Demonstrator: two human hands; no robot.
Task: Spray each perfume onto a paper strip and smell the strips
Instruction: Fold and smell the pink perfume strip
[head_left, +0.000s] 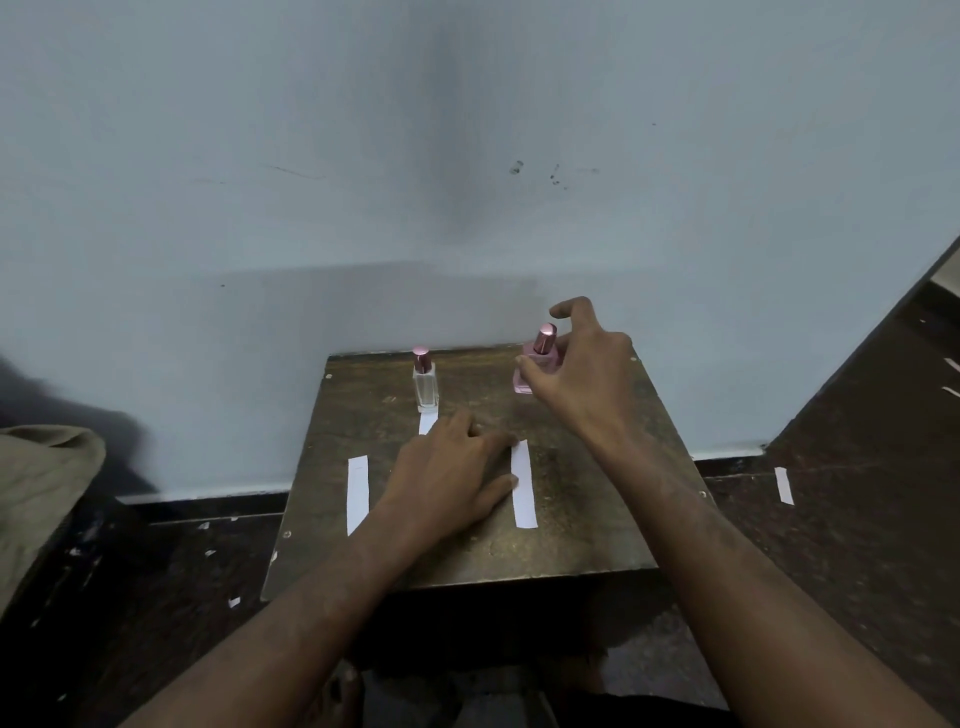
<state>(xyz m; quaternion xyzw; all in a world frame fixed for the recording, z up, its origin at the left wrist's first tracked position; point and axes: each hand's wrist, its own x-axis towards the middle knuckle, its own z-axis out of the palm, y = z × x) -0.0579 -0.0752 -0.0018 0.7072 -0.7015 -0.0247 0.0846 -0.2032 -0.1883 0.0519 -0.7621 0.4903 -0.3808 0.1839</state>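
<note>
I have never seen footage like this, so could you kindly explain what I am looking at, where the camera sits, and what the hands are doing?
There is no machine here: a person wears a camera on the head, looking down at both bare hands. A small wooden table stands against a wall. On it are a clear bottle, a pink bottle and paper strips; one more strip lies on the floor. The left hand rests flat on the table between strips, holding nothing. The right hand reaches around the pink bottle, fingers spread; its grip has not visibly closed.
</note>
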